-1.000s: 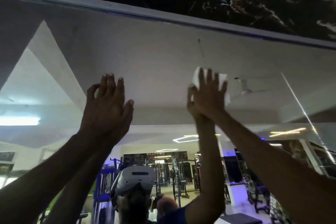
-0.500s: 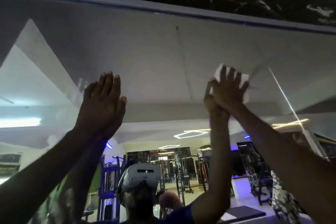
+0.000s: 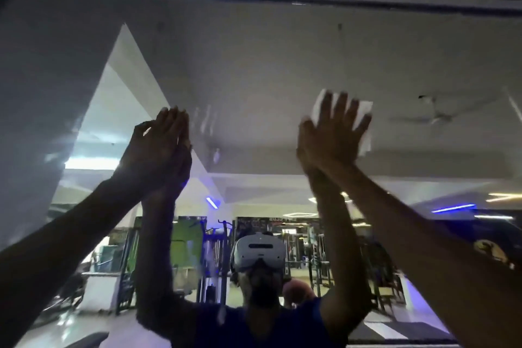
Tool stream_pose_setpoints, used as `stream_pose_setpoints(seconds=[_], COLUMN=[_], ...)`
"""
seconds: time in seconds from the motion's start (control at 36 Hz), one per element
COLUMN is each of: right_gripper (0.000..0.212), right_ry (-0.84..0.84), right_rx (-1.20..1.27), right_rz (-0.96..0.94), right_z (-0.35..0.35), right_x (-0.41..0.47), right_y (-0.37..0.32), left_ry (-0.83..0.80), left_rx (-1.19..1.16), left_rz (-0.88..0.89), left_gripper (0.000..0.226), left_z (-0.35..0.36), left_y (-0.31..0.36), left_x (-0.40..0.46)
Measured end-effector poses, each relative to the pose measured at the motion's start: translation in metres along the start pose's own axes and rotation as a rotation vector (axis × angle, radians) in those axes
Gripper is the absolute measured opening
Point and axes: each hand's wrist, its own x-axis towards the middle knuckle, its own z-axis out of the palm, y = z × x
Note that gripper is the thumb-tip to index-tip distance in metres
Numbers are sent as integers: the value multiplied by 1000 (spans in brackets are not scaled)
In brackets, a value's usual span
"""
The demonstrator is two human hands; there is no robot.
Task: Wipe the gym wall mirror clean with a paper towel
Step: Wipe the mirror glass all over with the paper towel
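While both arms are raised to the upper part of the glass, the following applies.

Mirror: fixed to the wall, filling most of the view; its top frame edge runs just above the hands, and it reflects the ceiling, the gym machines and the person.

Paper towel: white, folded, lying flat against the glass at upper right, trapped under the right palm; its right edge and top corners show past the hand.

Right hand: fingers straight and spread, pressing the towel to the glass; they are not curled round it.

Left hand: fingers straight and together, holding nothing; it appears to lean flat on the glass, meeting its own reflection, though contact cannot be confirmed.

Smudge: faint finger-shaped streaks on the glass just right of the left hand.

Step in hand: probably wiping the top band of the mirror.

Method: keep the palm flat so that the whole towel bears evenly; overlap each pass; work from the top frame downward.

Caution: the bracing left hand is likely to leave prints, so its resting area and the streaks beside it should be wiped last.
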Motion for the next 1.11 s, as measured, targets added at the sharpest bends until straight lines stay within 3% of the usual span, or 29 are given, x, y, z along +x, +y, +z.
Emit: stream_pose_setpoints(seconds=[0.11, 0.17, 0.22, 0.28, 0.36, 0.42, 0.47, 0.53, 0.61, 0.72, 0.78, 0.89, 0.97, 1.03, 1.11], right_gripper=[80, 74, 69, 69, 75, 87, 91, 86, 75, 65, 66, 78, 77, 76, 77], right_ry=[-109, -165, -144, -104, -83, -86, -83, -41, -27, -62, -68, -51, 26, 75, -108], right_rx=[31, 51, -12, -107, -104, -75, -20, 27, 30, 11, -83, -105, -101, -87, -28], right_rz=[-511, -746, -862, -743, -275, -68, 10, -116, -514, -802, -753, -231, -30, -94, -519], right_z=[1, -3, -4, -1, -2, 2, 13, 26, 33, 24, 25, 19, 23, 24, 18], right_x=[-104, -123, -100, -54, 11, 29, 22, -8, -84, -103, -69, 2, -11, -63, -158], right_y=[-98, -105, -86, -60, -24, -38, -90, -159, -249, -251, -219, -134, -140, -182, -222], left_ry=[51, 79, 80, 60, 21, 37, 62, 80, 76, 107, 118, 125, 120, 107, 86], left_rx=[-68, -106, -92, -77, -89, -61, -62, -99, -148, -168, -156, -141, -128, -117, -97], left_rz=[26, 48, 67, 26, -58, -55, -22, -10, -20, 48, 63, 85, 51, 23, 0], left_gripper=[60, 60, 60, 63, 70, 68, 65, 65, 65, 66, 65, 64, 67, 68, 71], left_z=[-2, -7, -5, -1, 4, 8, 12, 16, 19, 19, 20, 25, 28, 29, 29], left_y=[-14, -23, -39, -61, -98, -118, -126, -128, -130, -148, -159, -167, -163, -157, -152], left_x=[-15, -19, -24, -30, -41, -48, -51, -52, -52, -58, -62, -69, -71, -72, -74])
